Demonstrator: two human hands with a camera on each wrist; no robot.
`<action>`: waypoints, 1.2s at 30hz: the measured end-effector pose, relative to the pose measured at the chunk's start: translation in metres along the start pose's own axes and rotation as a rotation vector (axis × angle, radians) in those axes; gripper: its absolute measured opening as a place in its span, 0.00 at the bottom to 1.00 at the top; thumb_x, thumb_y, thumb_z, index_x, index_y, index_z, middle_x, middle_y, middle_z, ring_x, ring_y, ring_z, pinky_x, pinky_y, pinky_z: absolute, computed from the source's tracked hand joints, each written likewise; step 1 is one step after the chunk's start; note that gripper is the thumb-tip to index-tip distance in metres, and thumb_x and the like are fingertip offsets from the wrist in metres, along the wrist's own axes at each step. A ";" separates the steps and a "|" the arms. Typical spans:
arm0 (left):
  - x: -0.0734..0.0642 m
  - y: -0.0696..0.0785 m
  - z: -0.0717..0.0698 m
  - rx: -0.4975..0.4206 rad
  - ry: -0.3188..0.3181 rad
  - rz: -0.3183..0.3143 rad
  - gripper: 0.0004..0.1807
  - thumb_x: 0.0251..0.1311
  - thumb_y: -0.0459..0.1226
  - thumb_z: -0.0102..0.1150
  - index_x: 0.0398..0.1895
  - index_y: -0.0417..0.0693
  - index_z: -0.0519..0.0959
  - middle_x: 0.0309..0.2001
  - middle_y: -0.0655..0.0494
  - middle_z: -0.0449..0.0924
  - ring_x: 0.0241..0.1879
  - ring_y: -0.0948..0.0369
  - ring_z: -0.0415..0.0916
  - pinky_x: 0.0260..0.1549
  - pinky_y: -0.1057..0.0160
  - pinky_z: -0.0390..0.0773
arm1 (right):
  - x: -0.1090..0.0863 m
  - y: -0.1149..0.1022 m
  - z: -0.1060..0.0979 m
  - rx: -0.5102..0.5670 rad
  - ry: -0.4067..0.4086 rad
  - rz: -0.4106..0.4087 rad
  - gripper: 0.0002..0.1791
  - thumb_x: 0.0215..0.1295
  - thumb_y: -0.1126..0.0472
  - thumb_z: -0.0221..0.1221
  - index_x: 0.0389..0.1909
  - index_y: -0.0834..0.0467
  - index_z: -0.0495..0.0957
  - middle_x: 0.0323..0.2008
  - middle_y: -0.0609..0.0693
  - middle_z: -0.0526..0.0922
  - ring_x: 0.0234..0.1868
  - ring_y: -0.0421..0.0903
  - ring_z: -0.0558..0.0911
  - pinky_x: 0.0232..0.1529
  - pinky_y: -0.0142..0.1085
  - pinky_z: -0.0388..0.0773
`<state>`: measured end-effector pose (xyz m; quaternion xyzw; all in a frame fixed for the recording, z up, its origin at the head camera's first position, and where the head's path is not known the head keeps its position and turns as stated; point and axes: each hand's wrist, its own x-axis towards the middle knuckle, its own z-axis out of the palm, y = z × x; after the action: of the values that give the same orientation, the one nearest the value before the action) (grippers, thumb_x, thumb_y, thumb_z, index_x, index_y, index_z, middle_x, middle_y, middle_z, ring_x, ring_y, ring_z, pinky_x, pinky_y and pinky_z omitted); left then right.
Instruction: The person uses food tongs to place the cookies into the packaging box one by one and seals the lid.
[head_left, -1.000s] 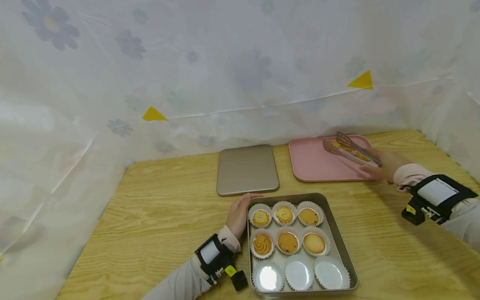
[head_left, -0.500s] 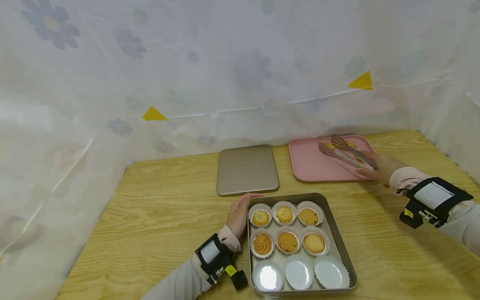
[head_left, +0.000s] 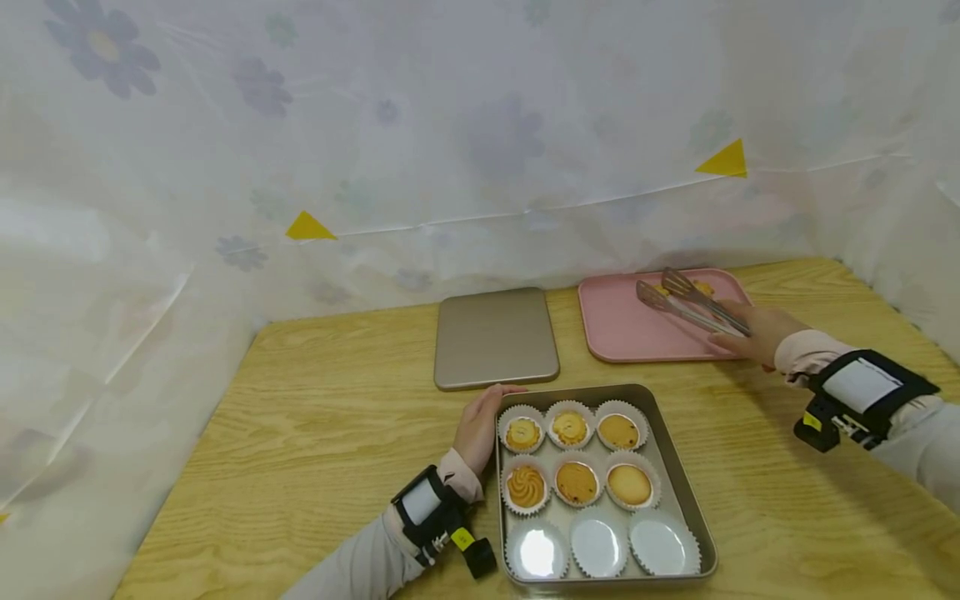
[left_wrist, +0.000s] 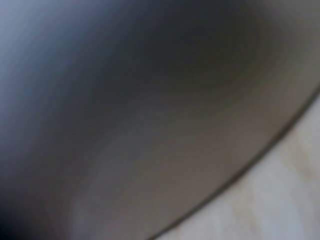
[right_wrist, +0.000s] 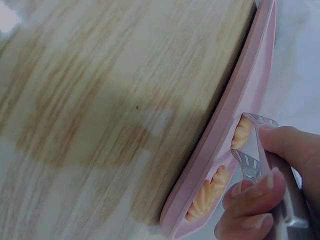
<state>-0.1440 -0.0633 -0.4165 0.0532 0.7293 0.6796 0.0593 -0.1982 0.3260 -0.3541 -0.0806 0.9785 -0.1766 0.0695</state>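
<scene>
My right hand (head_left: 765, 332) holds metal tongs (head_left: 693, 309) over the right part of a pink tray (head_left: 618, 325). In the right wrist view the tong tips stand apart, with a ridged cookie (right_wrist: 241, 133) between or just behind them. Another swirled cookie (right_wrist: 207, 195) lies nearer on the tray. At the far left corner of a square baking pan (head_left: 681, 454), my left hand (head_left: 475, 429) grips the side, its fingers bent round the corner. White fluted cups fill the pan; the far two rows hold cookies (head_left: 576, 482), while the three nearest cups (head_left: 597, 543) show bare insides.
A flat grey-brown metal pan or lid (head_left: 496, 337) lies behind the baking pan, left of the pink tray. The wooden table (head_left: 322, 417) ends at a flowered curtain (head_left: 450, 150) at the back and sides. The left wrist view is mostly blurred.
The right hand and tongs have shifted slightly left over the pink tray, uncovering more of the cookies' far side. The left hand and baking pan stay in place.
</scene>
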 end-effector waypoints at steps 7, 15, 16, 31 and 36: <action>0.000 -0.002 0.001 0.010 -0.007 0.009 0.23 0.76 0.41 0.35 0.51 0.37 0.81 0.53 0.44 0.80 0.56 0.54 0.74 0.60 0.55 0.69 | -0.001 0.000 0.001 0.003 0.007 -0.014 0.39 0.69 0.53 0.57 0.67 0.75 0.53 0.31 0.72 0.77 0.09 0.43 0.70 0.15 0.36 0.67; 0.000 0.000 0.001 0.017 -0.002 0.010 0.23 0.76 0.40 0.34 0.50 0.37 0.81 0.53 0.44 0.80 0.57 0.53 0.73 0.61 0.55 0.68 | -0.012 -0.001 0.001 0.011 0.029 -0.031 0.39 0.70 0.50 0.55 0.69 0.73 0.52 0.33 0.74 0.78 0.09 0.43 0.69 0.16 0.37 0.68; 0.000 -0.001 0.001 0.021 -0.002 0.014 0.23 0.76 0.40 0.34 0.50 0.36 0.81 0.53 0.44 0.80 0.57 0.52 0.73 0.61 0.55 0.68 | -0.013 -0.001 0.001 0.013 0.034 -0.031 0.39 0.71 0.51 0.55 0.69 0.73 0.52 0.34 0.75 0.78 0.09 0.43 0.69 0.16 0.37 0.68; 0.000 -0.002 0.002 -0.006 -0.006 0.003 0.23 0.76 0.41 0.35 0.51 0.37 0.81 0.51 0.44 0.81 0.55 0.54 0.75 0.60 0.55 0.69 | -0.045 -0.018 -0.013 0.016 0.041 -0.038 0.42 0.72 0.50 0.53 0.73 0.69 0.47 0.25 0.61 0.78 0.11 0.45 0.70 0.17 0.37 0.67; 0.000 -0.001 0.001 -0.005 -0.008 0.003 0.23 0.76 0.40 0.35 0.51 0.36 0.80 0.52 0.44 0.81 0.55 0.54 0.75 0.60 0.55 0.69 | -0.057 -0.030 -0.014 0.014 0.087 -0.086 0.41 0.71 0.50 0.55 0.74 0.67 0.49 0.29 0.62 0.79 0.11 0.43 0.68 0.15 0.35 0.67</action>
<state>-0.1442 -0.0620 -0.4176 0.0570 0.7272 0.6813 0.0614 -0.1404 0.3130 -0.3246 -0.1145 0.9750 -0.1895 0.0200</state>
